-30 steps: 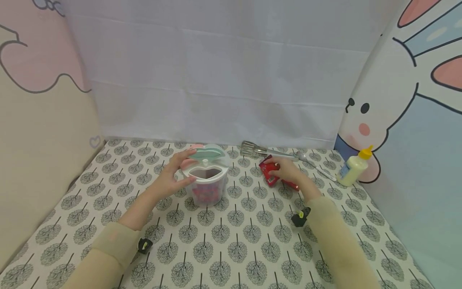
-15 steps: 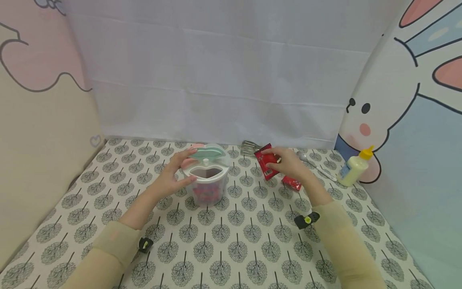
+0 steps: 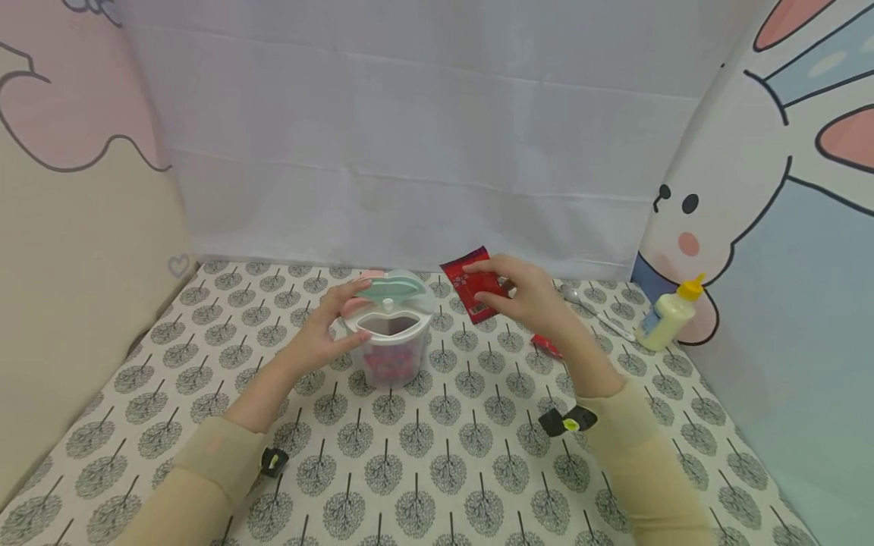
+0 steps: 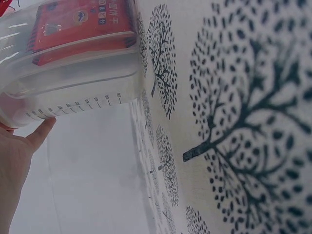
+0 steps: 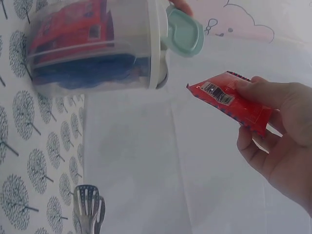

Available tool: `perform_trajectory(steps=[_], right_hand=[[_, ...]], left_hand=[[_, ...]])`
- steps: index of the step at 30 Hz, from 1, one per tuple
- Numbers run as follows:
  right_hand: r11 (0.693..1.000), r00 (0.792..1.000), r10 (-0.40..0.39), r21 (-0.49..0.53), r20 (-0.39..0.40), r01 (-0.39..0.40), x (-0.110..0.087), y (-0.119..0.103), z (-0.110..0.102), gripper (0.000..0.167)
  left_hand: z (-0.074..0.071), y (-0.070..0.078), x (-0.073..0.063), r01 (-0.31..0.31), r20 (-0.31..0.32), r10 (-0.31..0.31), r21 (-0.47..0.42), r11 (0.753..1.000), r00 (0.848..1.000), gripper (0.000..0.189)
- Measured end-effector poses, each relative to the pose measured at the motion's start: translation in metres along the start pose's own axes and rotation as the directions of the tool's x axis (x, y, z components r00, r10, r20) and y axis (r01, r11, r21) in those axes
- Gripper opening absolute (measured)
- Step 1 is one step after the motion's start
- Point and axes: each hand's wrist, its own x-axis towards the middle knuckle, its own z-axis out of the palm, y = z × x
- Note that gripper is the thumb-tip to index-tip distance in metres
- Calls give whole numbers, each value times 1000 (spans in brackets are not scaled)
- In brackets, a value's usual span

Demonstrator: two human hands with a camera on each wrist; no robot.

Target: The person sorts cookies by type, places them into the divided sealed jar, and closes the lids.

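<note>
A clear plastic storage canister (image 3: 391, 365) stands upright on the table, its green flip cover (image 5: 186, 33) raised from an opening in the white lid. Red packets (image 5: 73, 27) and something blue (image 5: 87, 72) show through its wall. My left hand (image 3: 319, 337) holds the canister at its lid, thumb at the front rim and fingers near the flip cover. In my right hand (image 3: 529, 296), a red snack packet (image 3: 467, 292) is pinched between thumb and fingers. It hangs above the table, to the right of the canister and apart from it.
Another red packet (image 3: 546, 346) lies on the table beneath my right forearm. Farther right are a spoon (image 3: 597, 311) and a yellow-capped bottle (image 3: 666, 320). Slotted metal utensils (image 5: 88, 207) lie at the back. A white cloth (image 3: 410, 152) hangs behind the table.
My right hand has lifted the red snack packet off the table and carried it up and left toward the canister. The left hand stays in place.
</note>
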Motion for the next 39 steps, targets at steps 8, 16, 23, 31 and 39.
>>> perform_trajectory(steps=[8, 16, 23, 31, 39], right_hand=[[975, 984, -139, 157, -115, 156, 20, -22, 18, 31], [936, 970, -198, 267, -141, 230, 37, -36, 45, 34], [907, 939, -283, 265, -194, 328, 47, -35, 75, 29], [925, 944, -302, 199, -135, 325, 42, -29, 96, 26], [899, 905, -421, 99, -66, 426, 31, -17, 102, 24]], left_hand=[[3, -23, 0, -9, -2, 9, 5, 1000, 1000, 74], [6, -38, 1, 11, -4, -11, 14, 1000, 1000, 76], [5, -40, 0, 15, 8, -15, 6, 1000, 1000, 79], [6, -41, -1, -9, 9, 9, 7, 1000, 1000, 79], [5, -40, 1, -32, 7, 32, 2, 999, 999, 78]])
